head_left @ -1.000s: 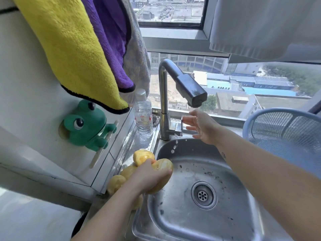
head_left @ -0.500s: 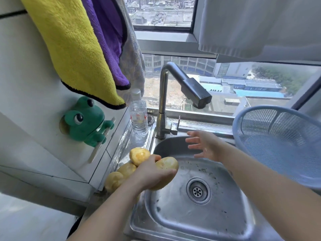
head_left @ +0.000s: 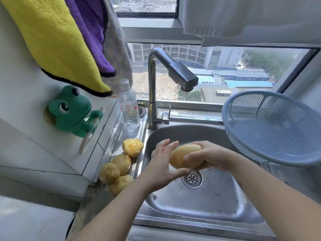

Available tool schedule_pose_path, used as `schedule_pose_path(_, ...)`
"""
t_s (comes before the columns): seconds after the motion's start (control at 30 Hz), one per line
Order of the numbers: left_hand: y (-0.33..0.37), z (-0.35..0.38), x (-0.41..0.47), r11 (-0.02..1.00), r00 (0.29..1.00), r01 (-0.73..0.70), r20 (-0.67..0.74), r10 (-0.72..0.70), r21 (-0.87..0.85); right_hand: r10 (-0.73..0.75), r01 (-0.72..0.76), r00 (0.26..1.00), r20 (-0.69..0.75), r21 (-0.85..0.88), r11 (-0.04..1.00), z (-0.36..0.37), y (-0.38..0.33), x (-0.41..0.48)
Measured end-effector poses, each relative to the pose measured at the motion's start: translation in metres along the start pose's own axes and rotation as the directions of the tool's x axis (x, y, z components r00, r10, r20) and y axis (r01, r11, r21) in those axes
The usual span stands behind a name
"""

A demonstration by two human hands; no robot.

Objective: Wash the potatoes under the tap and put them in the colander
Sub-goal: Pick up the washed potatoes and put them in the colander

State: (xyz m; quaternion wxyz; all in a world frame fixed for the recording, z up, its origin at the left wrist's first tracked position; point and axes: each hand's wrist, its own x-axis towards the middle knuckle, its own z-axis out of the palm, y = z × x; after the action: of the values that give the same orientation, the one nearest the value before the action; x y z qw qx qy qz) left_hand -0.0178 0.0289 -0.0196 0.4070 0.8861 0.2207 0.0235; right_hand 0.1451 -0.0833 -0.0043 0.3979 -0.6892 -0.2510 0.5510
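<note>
I hold one yellow potato (head_left: 182, 154) over the steel sink (head_left: 199, 207), just above the drain and in front of the tap (head_left: 184, 76). My right hand (head_left: 212, 158) grips its right end with curled fingers. My left hand (head_left: 160, 165) lies against its left side, fingers straight and pointing up, thumb beneath it. No water stream shows under the spout. Several more potatoes (head_left: 121, 163) lie in a heap on the sink's left ledge. The blue mesh colander (head_left: 271, 126) stands tilted at the right of the sink and holds nothing.
A clear water bottle (head_left: 128, 108) stands left of the tap base. A green frog holder (head_left: 73, 112) sticks to the left wall. Yellow and purple towels (head_left: 57, 40) hang above it. A window ledge runs behind the sink.
The potato has moved from the left ledge to the middle of the sink. My right hand came back from the tap lever and took hold of it; my left fingers straightened.
</note>
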Motion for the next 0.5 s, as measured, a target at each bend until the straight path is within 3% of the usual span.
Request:
schedule_pose_path(0.07, -0.013, -0.007, -0.003, 0.997, 0.997, 0.076, -0.019, -0.075, 0.021, 0.096, -0.091, 0.995, -0.032, 0.140, 0.986, 0.006, 0.014, 0.005)
schedule_pose_path(0.1, -0.019, -0.012, -0.006, 0.993, 0.994, 0.108, -0.010, -0.108, 0.040, 0.147, -0.141, 0.986, -0.085, 0.074, 0.987, 0.011, 0.024, 0.008)
schedule_pose_path(0.13, -0.023, -0.017, -0.010, 0.989, 0.991, 0.130, -0.002, -0.130, 0.064, 0.185, -0.207, 0.971, -0.150, -0.148, 0.967, 0.015, 0.032, 0.011)
schedule_pose_path(0.2, -0.026, -0.027, -0.016, 0.980, 0.990, 0.141, -0.034, -0.137, 0.141, 0.163, -0.331, 0.929, -0.333, -0.549, 0.767, 0.028, 0.045, 0.017)
schedule_pose_path(0.23, -0.027, -0.032, -0.019, 0.972, 0.989, 0.142, -0.067, -0.132, 0.185, 0.131, -0.331, 0.929, -0.347, -0.617, 0.714, 0.032, 0.049, 0.019)
schedule_pose_path(0.37, -0.034, -0.051, -0.030, 0.878, 0.973, 0.196, -0.201, -0.118, 0.437, 0.080, -0.238, 0.958, -0.276, -0.610, 0.756, 0.037, 0.036, 0.022)
schedule_pose_path(0.5, -0.042, -0.067, -0.046, 0.773, 0.961, 0.275, -0.127, -0.247, 0.571, 0.079, -0.203, 0.973, -0.216, -0.644, 0.738, 0.056, 0.029, 0.025)
